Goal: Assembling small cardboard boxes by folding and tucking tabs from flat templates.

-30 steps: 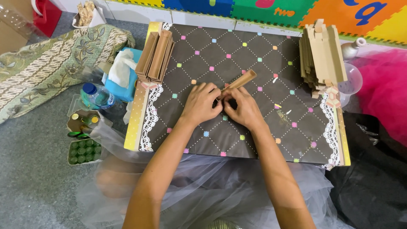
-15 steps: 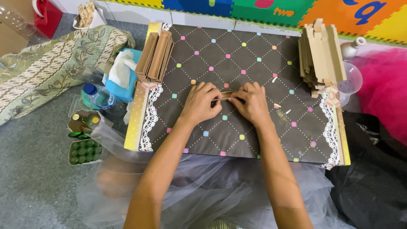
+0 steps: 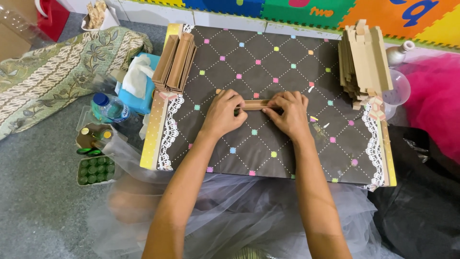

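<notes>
Left hand [image 3: 223, 114] and right hand [image 3: 288, 114] both pinching a narrow brown cardboard strip [image 3: 256, 104], apparently folded, flat against the dark dotted quilted board [image 3: 268, 144].

Grey carpet floor [image 3: 38, 211], bright foam puzzle mats [image 3: 335, 12] (letters, numbers) behind a low dark board [image 3: 268, 148].

Two hands [image 3: 223, 114] – one cardboard strip [image 3: 256, 104]; two cardboard stacks [image 3: 175, 62]; one water bottle [image 3: 111, 107]
</notes>
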